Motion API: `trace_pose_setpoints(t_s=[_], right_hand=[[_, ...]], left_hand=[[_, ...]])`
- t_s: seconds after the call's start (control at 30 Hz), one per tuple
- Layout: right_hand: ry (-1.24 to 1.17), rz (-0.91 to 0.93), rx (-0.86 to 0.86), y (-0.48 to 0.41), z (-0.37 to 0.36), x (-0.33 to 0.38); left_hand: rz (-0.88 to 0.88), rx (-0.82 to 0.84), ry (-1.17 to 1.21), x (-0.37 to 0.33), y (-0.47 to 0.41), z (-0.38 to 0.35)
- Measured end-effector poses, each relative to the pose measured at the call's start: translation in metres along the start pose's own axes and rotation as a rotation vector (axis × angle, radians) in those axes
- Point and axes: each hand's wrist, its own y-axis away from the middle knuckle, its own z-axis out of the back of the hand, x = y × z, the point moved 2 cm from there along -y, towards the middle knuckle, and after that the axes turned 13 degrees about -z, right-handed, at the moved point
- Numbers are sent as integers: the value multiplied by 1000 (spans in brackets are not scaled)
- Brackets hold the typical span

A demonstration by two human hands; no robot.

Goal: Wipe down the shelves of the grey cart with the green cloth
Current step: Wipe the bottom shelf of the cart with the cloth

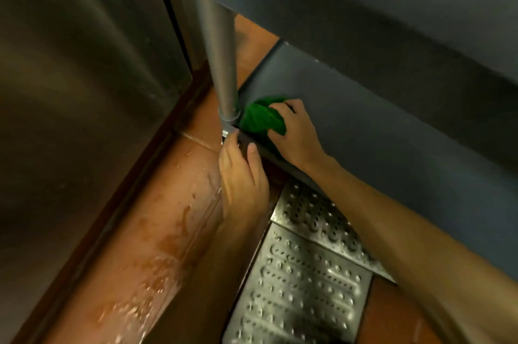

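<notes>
Green cloth (pixel 262 119) beneath right fingers (pixel 281 106)

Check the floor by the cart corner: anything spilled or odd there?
Yes: liquid lies in shiny streaks and puddles on the red floor tiles, left of the left hand and the metal grate. It could be slippery. The green cloth and lower shelf look normal.

Dim, warm indoor light; soft blur throughout, glare on the wet floor (pixel 145 273) and metal grate (pixel 302 273), wide-angle bending at edges.
</notes>
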Motion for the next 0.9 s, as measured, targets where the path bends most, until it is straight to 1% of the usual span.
trace_pose_setpoints(t_s=[0.13,0.23,0.37,0.5,0.57,0.63,0.67,0.73,0.83,0.9], right_hand=[[-136,-148,61,49,37,14],[-265,-247,67,90,75,35],[-473,-350,80,153,132,79],[-652,-435,120,209,191,123],[-716,-460,143,231,225,146],[-767,-457,196,250,259,168],[-791,-447,235,259,276,178],[-829,-420,314,274,310,196],[-805,-356,384,290,354,218],[-769,-315,419,300,380,231]], left_hand=[[166,-9,-3,-35,17,29],[320,39,-38,-67,30,54],[505,84,44,-120,39,91],[610,232,89,-176,43,128],[678,256,224,-213,41,147],[755,235,382,-253,39,165],[775,233,420,-272,40,174],[775,245,469,-302,44,190],[768,281,559,-344,52,212],[759,248,577,-371,58,231]])
